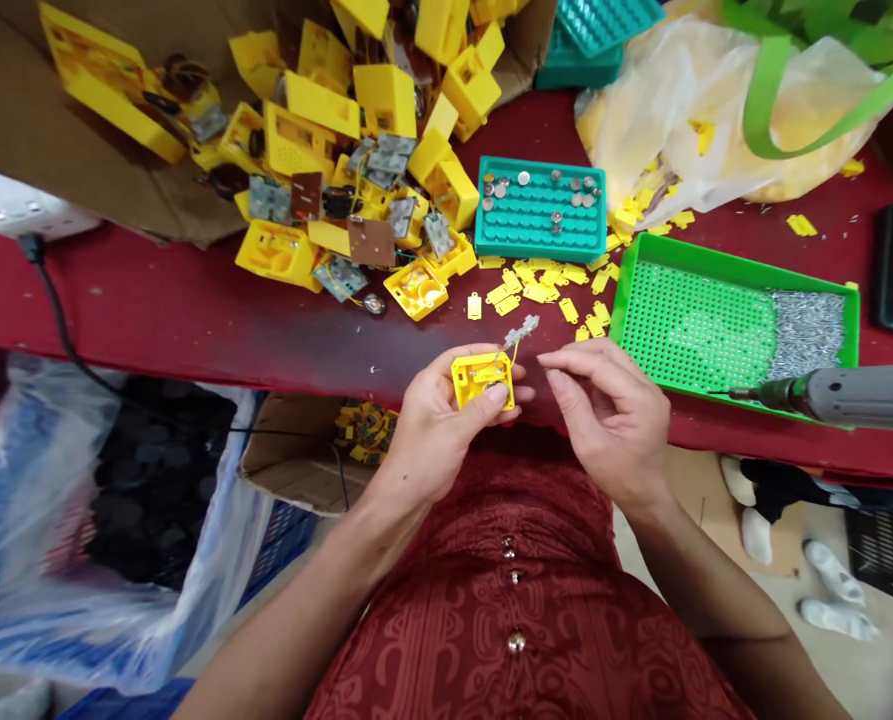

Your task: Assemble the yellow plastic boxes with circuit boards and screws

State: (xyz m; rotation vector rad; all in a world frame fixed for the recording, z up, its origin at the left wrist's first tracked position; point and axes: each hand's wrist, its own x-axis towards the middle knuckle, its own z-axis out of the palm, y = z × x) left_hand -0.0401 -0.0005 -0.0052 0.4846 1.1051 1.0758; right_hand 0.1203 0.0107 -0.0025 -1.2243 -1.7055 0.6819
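L hand [435,425] gripping yellow plastic housing [482,380], thumb across its face to steady it, small PCB [521,332] sticking up on wire; R hand [611,420] loosely curled, nothing visible in it, beyond it green tray [746,263] of screws [806,335] + electric screwdriver [843,397] kept within reach.

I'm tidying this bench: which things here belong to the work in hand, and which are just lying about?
Work in hand:
left hand, yellow plastic housing, wired circuit board, right hand, electric screwdriver, green tray of screws

Lying about:
power strip, plastic bag
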